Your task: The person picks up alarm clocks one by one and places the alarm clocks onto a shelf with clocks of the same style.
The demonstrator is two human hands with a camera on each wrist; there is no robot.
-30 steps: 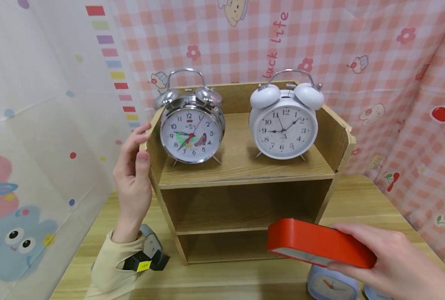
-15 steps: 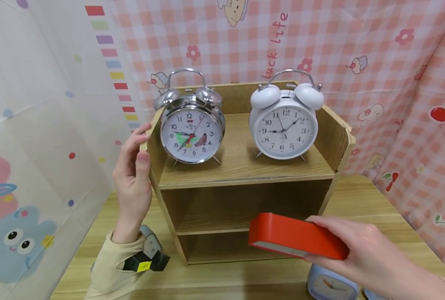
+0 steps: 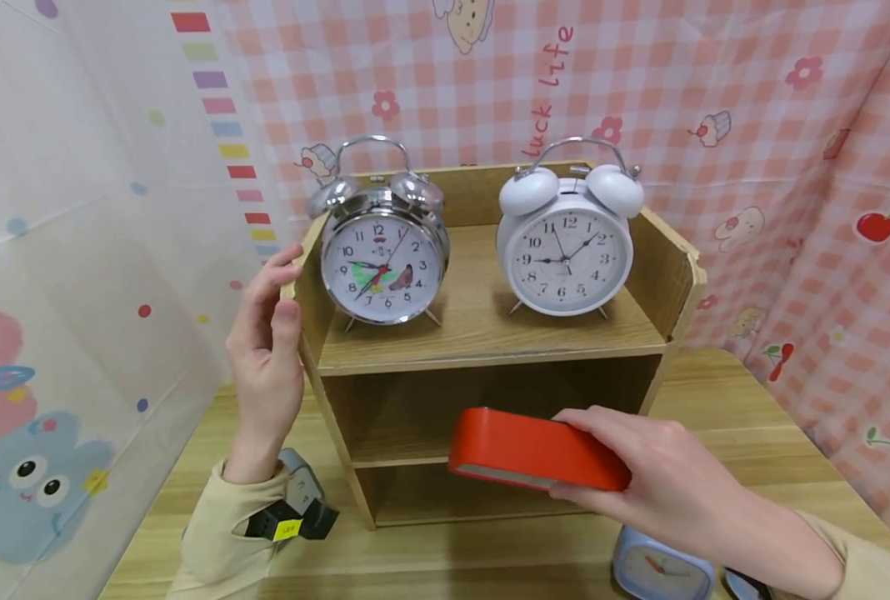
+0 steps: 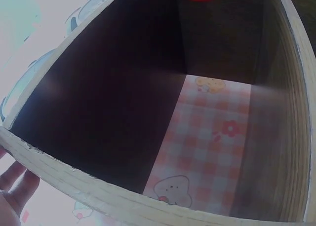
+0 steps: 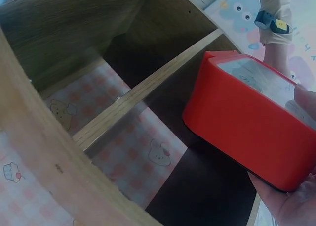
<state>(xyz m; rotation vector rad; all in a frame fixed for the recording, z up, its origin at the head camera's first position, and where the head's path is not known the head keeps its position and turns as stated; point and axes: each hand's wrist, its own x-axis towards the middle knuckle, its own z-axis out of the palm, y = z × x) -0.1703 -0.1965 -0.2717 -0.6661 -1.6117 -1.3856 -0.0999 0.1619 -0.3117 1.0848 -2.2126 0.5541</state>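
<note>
My right hand grips a red, box-shaped clock by its right end. The clock is level with the lower compartments of a wooden shelf, in front of them. Its pale face is turned down in the head view; the right wrist view shows the clear front. My left hand touches the shelf's left side panel, with loosely bent fingers and the thumb near the front edge. On the top board stand a silver twin-bell alarm clock and a white twin-bell alarm clock.
A light blue clock is on the wooden table below my right forearm. Another item, partly cut off, lies beside it. Patterned cloth hangs behind and at both sides of the shelf.
My right hand has carried the red clock leftward and slightly up, from the shelf's right side to the front of its middle. The left hand has stayed at the side panel.
</note>
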